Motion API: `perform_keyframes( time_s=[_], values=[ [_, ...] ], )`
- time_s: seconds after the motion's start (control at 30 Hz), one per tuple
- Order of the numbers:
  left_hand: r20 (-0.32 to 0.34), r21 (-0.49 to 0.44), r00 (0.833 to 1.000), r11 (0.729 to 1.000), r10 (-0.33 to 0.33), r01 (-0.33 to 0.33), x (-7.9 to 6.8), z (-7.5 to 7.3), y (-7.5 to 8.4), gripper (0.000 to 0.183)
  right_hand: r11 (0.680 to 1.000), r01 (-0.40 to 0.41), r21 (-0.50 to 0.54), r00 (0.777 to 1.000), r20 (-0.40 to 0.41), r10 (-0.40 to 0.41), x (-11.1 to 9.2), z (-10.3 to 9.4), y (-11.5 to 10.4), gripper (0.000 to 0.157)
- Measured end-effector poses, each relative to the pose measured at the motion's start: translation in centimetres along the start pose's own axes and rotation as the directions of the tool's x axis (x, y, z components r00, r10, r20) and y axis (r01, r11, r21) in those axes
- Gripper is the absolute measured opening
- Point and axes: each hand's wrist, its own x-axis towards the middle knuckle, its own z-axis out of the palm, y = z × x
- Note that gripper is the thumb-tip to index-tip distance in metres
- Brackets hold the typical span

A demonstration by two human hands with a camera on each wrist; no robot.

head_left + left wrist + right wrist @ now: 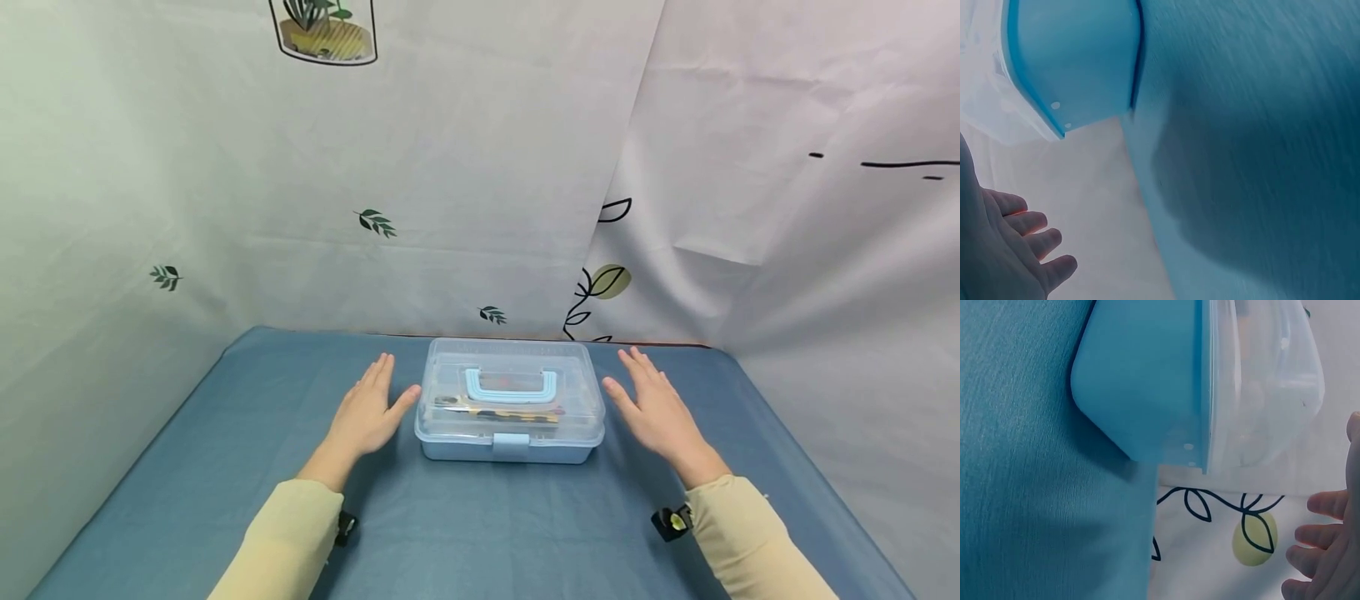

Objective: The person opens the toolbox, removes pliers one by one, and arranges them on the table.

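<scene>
A storage box with a light blue base and a clear lid (pixel 517 354) stands on the blue table. On top of the lid is a light blue handle (pixel 512 396), and a latch (pixel 511 444) sits at the front. Through the lid, long items with a yellow and black pattern show. My left hand (pixel 367 417) is held to the left of the box, fingers straight and thumb toward it. On the other side my right hand (pixel 660 417) mirrors it, fingers straight. Both wrist views show a gap between each hand and the box's side wall (pixel 1079 56). Neither hand holds anything.
Blue cloth (pixel 480 533) covers the table. Behind and on both sides hang pale curtains (pixel 465 167) printed with leaves and plants. The table's back edge runs just behind the box. A small dark device (pixel 671 523) is on the right wrist, another (pixel 347 528) on the left.
</scene>
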Motion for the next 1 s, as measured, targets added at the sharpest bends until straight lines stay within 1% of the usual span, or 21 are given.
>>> perform_keyframes(
  time_s=[0.27, 0.43, 0.63, 0.83, 0.93, 1.0],
  values=[
    [0.013, -0.101, 1.000, 0.995, -0.024, 0.026, 0.2, 0.3, 0.5, 0.081, 1.000, 0.006, 0.011, 1.000, -0.008, -0.006, -0.1, 0.3, -0.2, 0.071],
    [0.039, -0.183, 0.998, 0.981, -0.051, 0.058, 0.4, 0.6, 0.6, 0.080, 1.000, -0.003, 0.018, 1.000, -0.008, 0.003, -0.2, 0.4, -0.4, 0.071],
    [0.069, -0.292, 0.995, 0.953, -0.070, 0.087, 0.8, 0.6, 0.8, 0.076, 0.999, -0.001, 0.040, 1.000, -0.021, 0.002, -0.4, 0.4, -0.7, 0.069],
    [0.095, -0.351, 0.991, 0.928, -0.099, 0.127, 0.9, 0.8, 1.0, 0.073, 0.999, 0.003, 0.051, 0.999, -0.033, -0.001, -0.5, 0.5, -1.1, 0.069],
    [0.116, -0.403, 0.986, 0.903, -0.115, 0.153, 1.0, 0.9, 1.3, 0.073, 0.999, 0.001, 0.052, 0.999, -0.037, 0.001, -0.5, 0.5, -1.2, 0.069],
    [0.132, -0.446, 0.984, 0.878, -0.124, 0.170, 1.1, 0.9, 1.5, 0.072, 0.999, 0.000, 0.051, 0.999, -0.041, 0.002, -0.6, 0.6, -1.3, 0.069]
  ],
)
